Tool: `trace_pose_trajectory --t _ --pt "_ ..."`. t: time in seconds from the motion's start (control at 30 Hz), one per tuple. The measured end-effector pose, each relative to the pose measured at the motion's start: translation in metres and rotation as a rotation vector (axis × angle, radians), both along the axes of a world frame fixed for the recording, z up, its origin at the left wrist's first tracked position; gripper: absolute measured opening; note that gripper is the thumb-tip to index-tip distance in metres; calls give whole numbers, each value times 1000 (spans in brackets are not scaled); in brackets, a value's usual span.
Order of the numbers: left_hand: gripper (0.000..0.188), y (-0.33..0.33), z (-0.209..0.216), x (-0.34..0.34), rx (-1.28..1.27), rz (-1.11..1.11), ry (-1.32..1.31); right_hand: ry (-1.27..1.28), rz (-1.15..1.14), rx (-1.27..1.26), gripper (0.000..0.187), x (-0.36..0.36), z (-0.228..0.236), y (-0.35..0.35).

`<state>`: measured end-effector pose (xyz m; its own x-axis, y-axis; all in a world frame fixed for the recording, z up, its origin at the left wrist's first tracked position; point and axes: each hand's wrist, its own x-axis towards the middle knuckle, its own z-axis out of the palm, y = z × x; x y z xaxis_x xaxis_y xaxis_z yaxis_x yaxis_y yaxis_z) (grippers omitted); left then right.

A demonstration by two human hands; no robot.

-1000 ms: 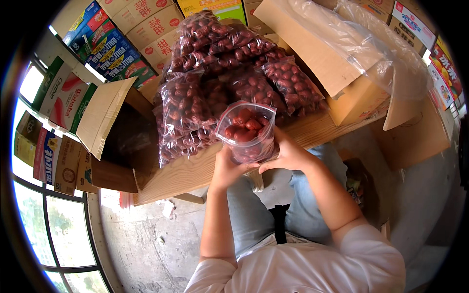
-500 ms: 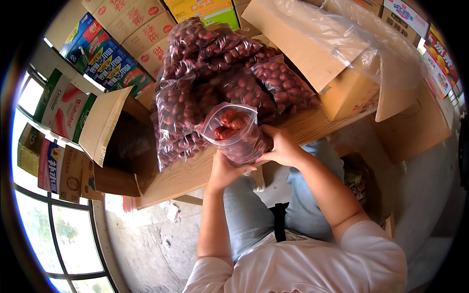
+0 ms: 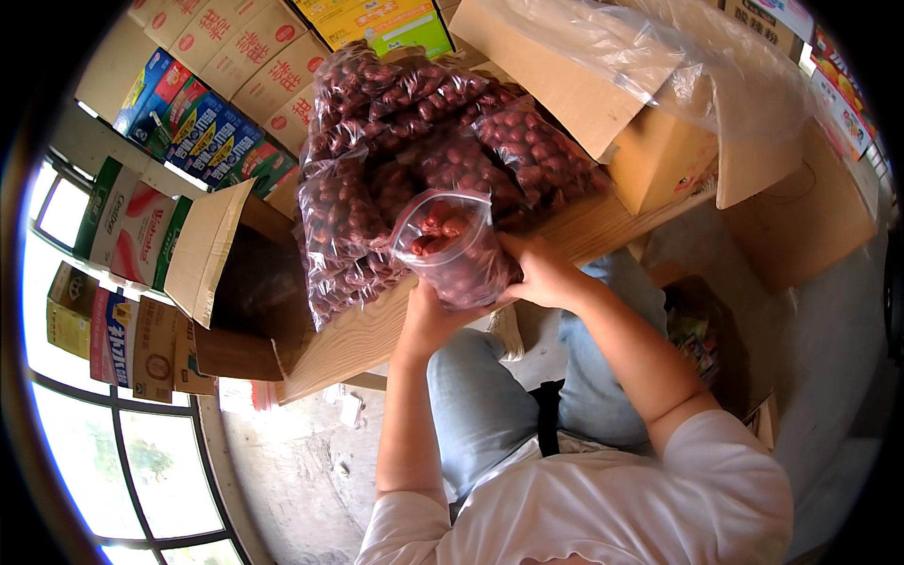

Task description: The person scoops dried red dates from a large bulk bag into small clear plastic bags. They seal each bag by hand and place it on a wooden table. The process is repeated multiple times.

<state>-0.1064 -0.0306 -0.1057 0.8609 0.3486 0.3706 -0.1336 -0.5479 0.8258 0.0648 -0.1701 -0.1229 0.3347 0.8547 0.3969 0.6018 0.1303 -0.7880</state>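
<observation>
At the left, an open cardboard box [image 3: 209, 250] sits at the end of a wooden table [image 3: 358, 335], beside a heap of clear bags [image 3: 341, 212] filled with dark red fruit. In front of the heap, over the table's near edge, the left hand [image 3: 431, 316] grasps the lower left of an open plastic bag [image 3: 468, 277] holding red fruit, and the right hand [image 3: 540, 271] grips its right side. Farther right, a clear plastic sheet [image 3: 744, 99] drapes over another cardboard box [image 3: 659, 169].
</observation>
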Motion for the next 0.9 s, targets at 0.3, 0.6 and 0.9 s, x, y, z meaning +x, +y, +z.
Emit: trace_pose_trajectory --t 0.3,0.6,0.9 --pt "75 0 11 2 -204 -7 -15 -75 33 -38 81 -3 14 -8" --pt "84 -3 21 -1 -55 56 78 420 236 204 72 -5 12 3" --pt "87 -5 27 -1 -65 86 -68 455 246 171 67 -5 13 4"
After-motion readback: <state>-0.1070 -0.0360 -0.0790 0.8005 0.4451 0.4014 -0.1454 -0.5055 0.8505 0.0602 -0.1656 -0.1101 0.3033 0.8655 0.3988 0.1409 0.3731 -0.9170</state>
